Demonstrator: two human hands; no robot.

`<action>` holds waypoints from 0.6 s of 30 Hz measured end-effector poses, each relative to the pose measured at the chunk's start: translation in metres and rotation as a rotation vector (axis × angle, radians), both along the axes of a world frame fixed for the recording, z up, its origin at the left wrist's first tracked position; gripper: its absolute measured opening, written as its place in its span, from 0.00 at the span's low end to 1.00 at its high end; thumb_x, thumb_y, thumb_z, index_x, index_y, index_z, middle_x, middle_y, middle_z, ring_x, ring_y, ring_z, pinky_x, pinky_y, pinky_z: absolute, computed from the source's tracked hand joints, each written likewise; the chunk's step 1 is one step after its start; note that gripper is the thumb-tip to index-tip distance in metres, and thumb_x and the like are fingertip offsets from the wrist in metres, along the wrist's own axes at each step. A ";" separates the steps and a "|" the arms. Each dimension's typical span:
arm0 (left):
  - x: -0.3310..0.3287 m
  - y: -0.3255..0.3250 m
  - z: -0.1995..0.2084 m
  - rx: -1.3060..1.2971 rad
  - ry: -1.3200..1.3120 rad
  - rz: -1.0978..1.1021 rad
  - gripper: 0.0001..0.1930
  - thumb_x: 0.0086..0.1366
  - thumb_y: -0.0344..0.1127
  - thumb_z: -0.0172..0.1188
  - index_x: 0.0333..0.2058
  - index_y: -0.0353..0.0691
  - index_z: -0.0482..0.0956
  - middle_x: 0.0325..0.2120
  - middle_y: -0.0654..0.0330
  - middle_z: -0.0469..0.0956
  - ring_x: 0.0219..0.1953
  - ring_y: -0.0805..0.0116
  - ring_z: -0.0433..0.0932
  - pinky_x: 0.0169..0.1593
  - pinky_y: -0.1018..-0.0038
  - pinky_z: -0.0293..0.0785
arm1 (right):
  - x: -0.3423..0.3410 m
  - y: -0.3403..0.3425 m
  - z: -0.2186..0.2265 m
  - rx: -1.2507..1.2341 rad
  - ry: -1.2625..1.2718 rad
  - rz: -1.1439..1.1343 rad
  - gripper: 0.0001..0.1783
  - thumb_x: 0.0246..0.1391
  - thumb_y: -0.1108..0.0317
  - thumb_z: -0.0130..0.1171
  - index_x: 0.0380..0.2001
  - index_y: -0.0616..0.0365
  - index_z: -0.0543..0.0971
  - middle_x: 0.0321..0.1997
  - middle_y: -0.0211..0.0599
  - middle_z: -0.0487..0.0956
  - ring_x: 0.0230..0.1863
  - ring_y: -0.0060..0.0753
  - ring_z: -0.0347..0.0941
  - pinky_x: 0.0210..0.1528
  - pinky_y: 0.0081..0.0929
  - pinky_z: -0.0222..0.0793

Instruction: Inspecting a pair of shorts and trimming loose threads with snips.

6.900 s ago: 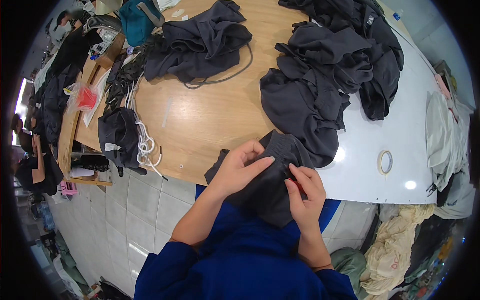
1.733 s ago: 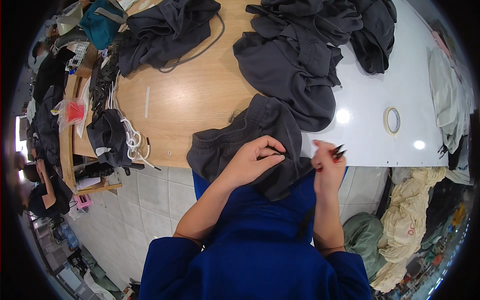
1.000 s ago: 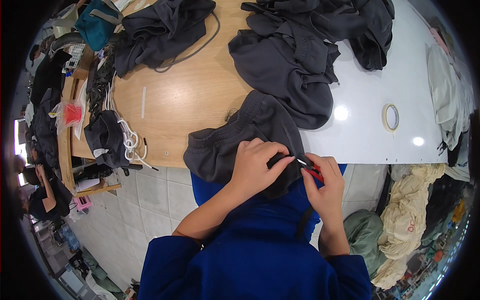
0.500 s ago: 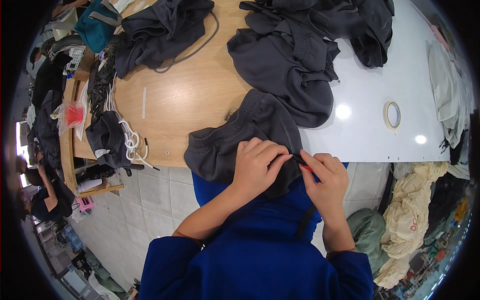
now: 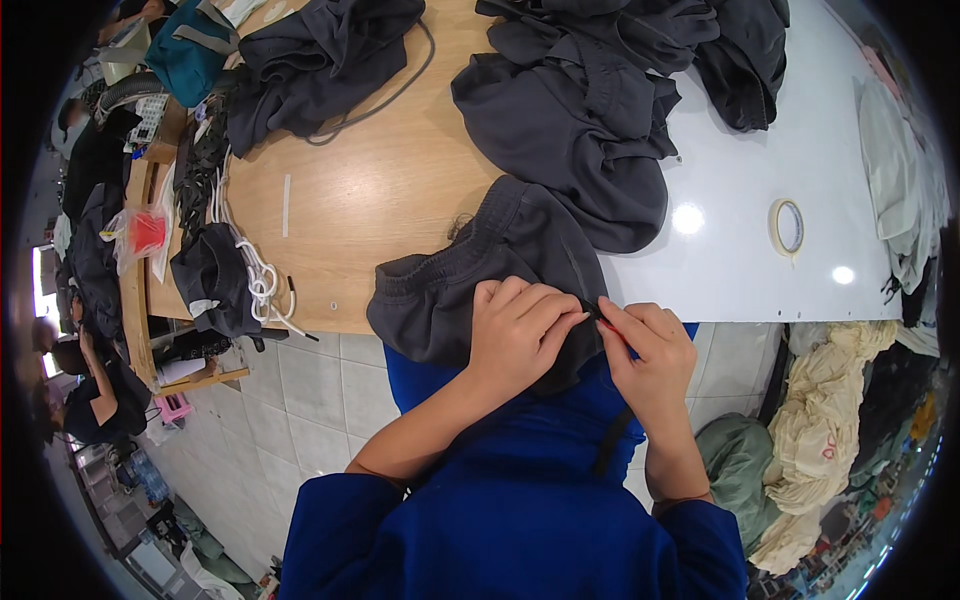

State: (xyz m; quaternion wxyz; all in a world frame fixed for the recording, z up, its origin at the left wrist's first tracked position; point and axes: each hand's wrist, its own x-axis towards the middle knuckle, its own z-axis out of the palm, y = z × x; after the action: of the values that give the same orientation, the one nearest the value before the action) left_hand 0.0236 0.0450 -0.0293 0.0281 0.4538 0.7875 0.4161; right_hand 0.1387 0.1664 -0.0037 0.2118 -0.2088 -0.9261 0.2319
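Dark grey elastic-waist pants (image 5: 530,235) lie at the table's near edge, partly hanging over my lap. My left hand (image 5: 522,325) rests on them, thumb and forefinger pinching the cloth near a seam. Close beside it, my right hand (image 5: 648,352) is closed around a small red-handled tool (image 5: 624,345) with a dark tip at the same seam. The fingers cover most of the tool, so its exact kind is hidden. The two hands' fingertips are almost touching.
More dark grey garments (image 5: 570,140) are heaped beyond. A masking tape roll (image 5: 787,227) lies on the white tabletop at right. White cords (image 5: 262,280) and a dark cloth piece (image 5: 212,280) sit at left. Cream fabric (image 5: 815,440) is piled below the right edge. People sit far left.
My right hand has shifted slightly, bringing the red-handled tool's tip nearer my left fingertips. The left hand and pants have hardly moved.
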 end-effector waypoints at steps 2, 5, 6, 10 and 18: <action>0.000 0.000 0.000 -0.004 -0.002 -0.001 0.04 0.50 0.32 0.66 0.25 0.44 0.79 0.25 0.68 0.78 0.28 0.71 0.70 0.38 0.73 0.57 | 0.000 0.000 0.000 -0.027 0.004 0.002 0.13 0.38 0.73 0.66 0.33 0.51 0.83 0.25 0.26 0.74 0.21 0.28 0.68 0.24 0.22 0.64; -0.001 -0.002 0.000 -0.005 -0.011 -0.007 0.05 0.50 0.32 0.66 0.25 0.44 0.79 0.25 0.68 0.78 0.29 0.70 0.70 0.38 0.73 0.58 | 0.001 0.000 0.001 -0.073 0.012 0.006 0.13 0.38 0.73 0.66 0.33 0.52 0.83 0.25 0.28 0.75 0.23 0.29 0.70 0.25 0.22 0.65; -0.001 -0.003 0.001 -0.003 -0.019 -0.011 0.05 0.49 0.32 0.67 0.25 0.44 0.79 0.25 0.68 0.78 0.29 0.70 0.70 0.38 0.73 0.58 | 0.002 0.000 0.002 -0.094 0.015 0.008 0.14 0.38 0.74 0.65 0.33 0.52 0.83 0.25 0.28 0.75 0.23 0.30 0.70 0.25 0.22 0.66; -0.001 -0.006 0.002 -0.007 -0.028 -0.022 0.06 0.49 0.32 0.67 0.26 0.44 0.79 0.26 0.68 0.78 0.30 0.70 0.71 0.38 0.73 0.58 | 0.004 -0.002 0.003 -0.108 -0.001 0.002 0.15 0.37 0.74 0.65 0.34 0.53 0.83 0.25 0.29 0.75 0.24 0.30 0.71 0.26 0.22 0.66; 0.002 -0.008 0.005 -0.004 -0.068 -0.016 0.09 0.48 0.32 0.68 0.30 0.43 0.79 0.29 0.66 0.78 0.34 0.68 0.73 0.38 0.74 0.61 | 0.002 -0.003 0.001 -0.067 -0.016 0.007 0.14 0.38 0.75 0.65 0.34 0.53 0.83 0.25 0.29 0.74 0.24 0.30 0.71 0.26 0.23 0.67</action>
State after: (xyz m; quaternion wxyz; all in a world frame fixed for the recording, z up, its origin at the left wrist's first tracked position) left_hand 0.0253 0.0365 -0.0242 0.0590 0.4458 0.7832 0.4294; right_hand 0.1409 0.1631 -0.0026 0.1965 -0.2142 -0.9202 0.2621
